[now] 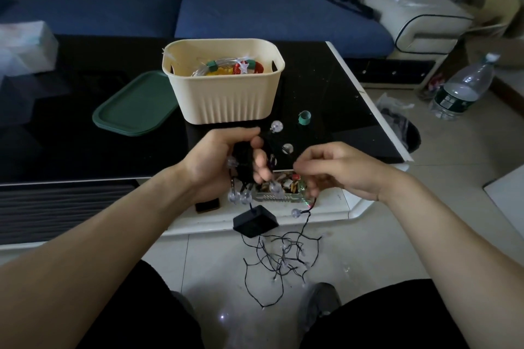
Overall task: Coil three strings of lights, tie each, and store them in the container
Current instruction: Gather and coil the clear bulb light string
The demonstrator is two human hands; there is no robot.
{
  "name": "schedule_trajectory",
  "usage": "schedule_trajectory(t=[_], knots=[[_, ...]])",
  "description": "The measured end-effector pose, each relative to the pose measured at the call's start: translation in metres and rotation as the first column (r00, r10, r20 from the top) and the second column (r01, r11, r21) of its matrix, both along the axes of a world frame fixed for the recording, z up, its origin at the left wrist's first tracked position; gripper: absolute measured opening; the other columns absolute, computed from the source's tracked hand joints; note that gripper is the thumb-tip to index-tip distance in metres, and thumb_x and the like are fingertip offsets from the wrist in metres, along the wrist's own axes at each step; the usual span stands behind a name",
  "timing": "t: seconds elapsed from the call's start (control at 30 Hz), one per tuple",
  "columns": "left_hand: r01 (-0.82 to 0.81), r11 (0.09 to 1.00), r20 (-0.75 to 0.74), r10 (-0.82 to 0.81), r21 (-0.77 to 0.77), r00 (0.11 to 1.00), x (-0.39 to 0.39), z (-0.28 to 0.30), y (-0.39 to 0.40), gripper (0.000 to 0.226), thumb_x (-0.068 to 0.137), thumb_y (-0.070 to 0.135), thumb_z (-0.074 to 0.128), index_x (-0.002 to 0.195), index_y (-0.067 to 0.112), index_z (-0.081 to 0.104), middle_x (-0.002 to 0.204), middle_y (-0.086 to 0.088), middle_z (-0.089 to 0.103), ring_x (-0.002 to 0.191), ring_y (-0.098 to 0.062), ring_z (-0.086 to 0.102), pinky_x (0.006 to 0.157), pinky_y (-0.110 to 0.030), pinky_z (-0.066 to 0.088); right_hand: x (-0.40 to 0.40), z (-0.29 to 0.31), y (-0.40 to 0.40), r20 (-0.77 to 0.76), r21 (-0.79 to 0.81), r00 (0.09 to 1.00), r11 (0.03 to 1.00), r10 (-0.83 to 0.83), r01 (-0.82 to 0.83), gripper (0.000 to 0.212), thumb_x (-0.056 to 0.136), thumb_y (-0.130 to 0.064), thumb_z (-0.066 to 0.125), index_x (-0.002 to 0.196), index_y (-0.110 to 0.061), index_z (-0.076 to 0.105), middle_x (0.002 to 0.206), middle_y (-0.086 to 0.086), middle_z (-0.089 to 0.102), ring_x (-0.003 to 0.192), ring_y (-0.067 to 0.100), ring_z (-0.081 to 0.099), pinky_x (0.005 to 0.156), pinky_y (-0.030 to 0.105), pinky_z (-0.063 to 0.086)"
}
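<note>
At nine o'clock on the black tabletop (pixel 71 127), a green lid (pixel 133 106) is laid flat, its right edge tucked just behind the cream container (pixel 224 93). Two coiled light strings (pixel 226 66) bound with green ties are seen inside the container, at twelve o'clock from the hands. Below it, near the tabletop's front edge, the left hand (pixel 224 161) is curled round a bundle of black wire, the coiled part of the third light string (pixel 241 167); clear round bulbs are seen hanging from the bundle at six o'clock. A black battery box (pixel 255 221) is hung on the same wire just below the tabletop's white rim. Further down, at six o'clock, the loose remainder of the string (pixel 280 261) is spread in a tangle on the tiled floor (pixel 382 249) between the person's knees. At three o'clock from the left hand, the wire is pinched by the right hand (pixel 337 173), fingers bent downward, with one bulb dangling beneath it. A green tie ring (pixel 304 117) is stood on the tabletop at one o'clock from the hands, well apart from them. At the far right, on the floor, a plastic water bottle (pixel 462 88) is stood.
</note>
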State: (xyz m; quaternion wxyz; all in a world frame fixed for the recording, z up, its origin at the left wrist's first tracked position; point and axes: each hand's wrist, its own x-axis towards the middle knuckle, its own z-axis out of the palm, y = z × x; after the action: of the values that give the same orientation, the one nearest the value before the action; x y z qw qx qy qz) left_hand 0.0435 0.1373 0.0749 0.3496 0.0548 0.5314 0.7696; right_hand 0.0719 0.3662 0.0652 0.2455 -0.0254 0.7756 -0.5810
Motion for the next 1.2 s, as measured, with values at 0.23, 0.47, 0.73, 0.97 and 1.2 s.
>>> schedule_trajectory(t=[0.23,0.47,0.73,0.97,1.2], knots=[[-0.233,0.968,0.116,0.221,0.098,0.968,-0.012,-0.002,-0.006,0.016,0.093,0.021,0.048,0.081,0.012,0.052,0.073,-0.007,0.062,0.064,-0.022,0.063,0.067,-0.028,0.049,0.001,-0.018,-0.014,0.014,0.25,1.0,0.968,-0.005,0.002,0.038,0.105,-0.036,0.048,0.082,-0.009,0.062,0.063,0.003,0.061,0.069,0.021,0.067,0.079,0.037,0.054],[-0.16,0.986,0.01,0.159,0.038,0.987,-0.012,-0.006,-0.004,0.027,0.096,0.022,0.046,0.112,0.002,0.052,0.117,-0.027,0.068,0.111,-0.036,0.067,0.103,-0.045,0.048,0.015,-0.017,-0.053,-0.172,0.529,0.941,0.833,0.291,-0.161,0.026,0.104,-0.033,0.05,0.097,-0.021,0.072,0.073,0.002,0.066,0.056,0.011,0.055,0.057,0.031,0.044],[0.231,0.929,-0.117,-0.274,-0.291,0.955,0.001,-0.023,0.005,0.05,0.091,0.026,0.064,0.107,-0.02,0.061,0.098,-0.035,0.065,0.087,-0.036,0.063,0.079,-0.035,0.054,0.021,-0.003,-0.049,-0.292,0.451,0.935,0.891,0.2,-0.05,0.021,0.095,-0.028,0.067,0.08,-0.017,0.077,0.069,-0.002,0.072,0.054,0.011,0.064,0.054,0.028,0.055],[0.35,0.861,-0.176,-0.434,-0.368,0.883,0.003,-0.018,0.01,0.044,0.105,0.031,0.041,0.079,0.002,0.062,0.069,-0.015,0.061,0.054,-0.023,0.052,0.061,-0.03,0.046,0.013,0.006,-0.032,-0.48,0.359,0.877,0.918,0.027,0.169,0.029,0.065,-0.041,0.092,0.072,-0.023,0.07,0.063,-0.007,0.069,0.055,-0.001,0.061,0.053,0.014,0.044],[0.324,0.906,-0.135,-0.369,-0.272,0.92,-0.001,-0.019,0.002,0.03,0.096,0.028,0.057,0.073,0.01,0.059,0.054,-0.005,0.044,0.042,-0.014,0.037,0.049,-0.024,0.035,0.005,0.005,-0.008,-0.333,0.209,0.942,0.977,0.033,0.04,0.03,0.072,-0.039,0.082,0.083,-0.013,0.07,0.069,0.0,0.07,0.066,0.009,0.065,0.067,0.022,0.051]])
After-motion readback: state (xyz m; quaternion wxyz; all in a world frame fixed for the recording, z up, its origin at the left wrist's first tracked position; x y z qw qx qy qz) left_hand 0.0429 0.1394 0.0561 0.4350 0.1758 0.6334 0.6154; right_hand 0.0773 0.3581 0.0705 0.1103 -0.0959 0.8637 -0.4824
